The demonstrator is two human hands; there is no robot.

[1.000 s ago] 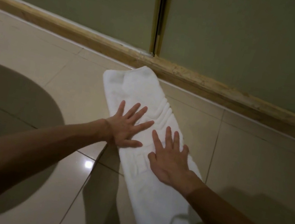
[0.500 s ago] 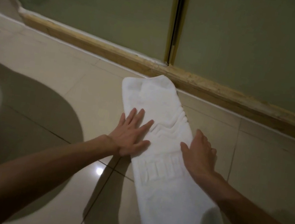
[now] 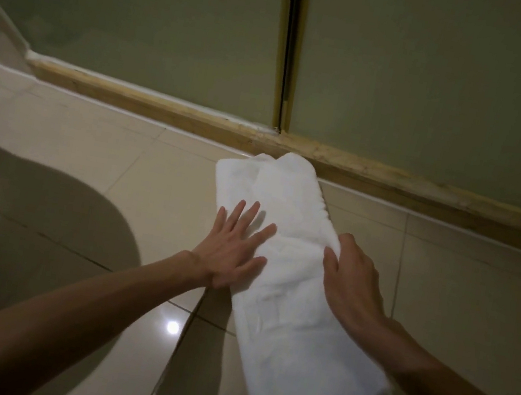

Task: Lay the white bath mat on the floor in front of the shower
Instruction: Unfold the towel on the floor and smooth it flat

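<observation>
The folded white bath mat [image 3: 284, 291] is laid on the tiled floor [image 3: 118, 173], from its far end touching the shower threshold [image 3: 164, 105] at 12 o'clock toward 5 o'clock. The left hand [image 3: 233, 251] is pressed flat on its 9 o'clock edge, fingers straight and spread. The 3 o'clock edge is grasped by the curled right hand [image 3: 352, 281]. Both forearms are extended forward.

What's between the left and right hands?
Only the white bath mat, between left hand and right hand, in the head view.
</observation>
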